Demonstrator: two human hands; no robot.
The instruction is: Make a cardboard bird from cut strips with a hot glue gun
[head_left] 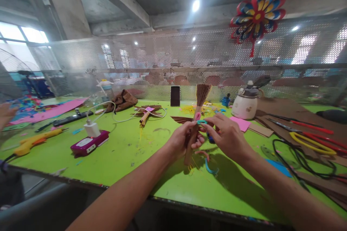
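Note:
My left hand (182, 138) is closed round a brown rolled-cardboard craft piece (190, 146), held nearly upright above the table. Pleated brown fans (203, 95) spread from its top and left side, and a pink paper loop (197, 116) sits on its front. Between the fingertips of my right hand (226, 131) is a green paper loop (201, 122), pinched against the piece beside the pink one. Below my hands, a pink curled strip (204, 154) and a blue curled strip (210, 168) lie on the table. Part of the piece is hidden by my fingers.
On the green table (130, 166) lie a yellow glue gun (38, 141), a purple power strip (90, 143) and another brown pleated piece (148, 112). A phone (175, 96) stands behind. At right are a white kettle-like bottle (245, 103), scissors (311, 140), cardboard and black cable.

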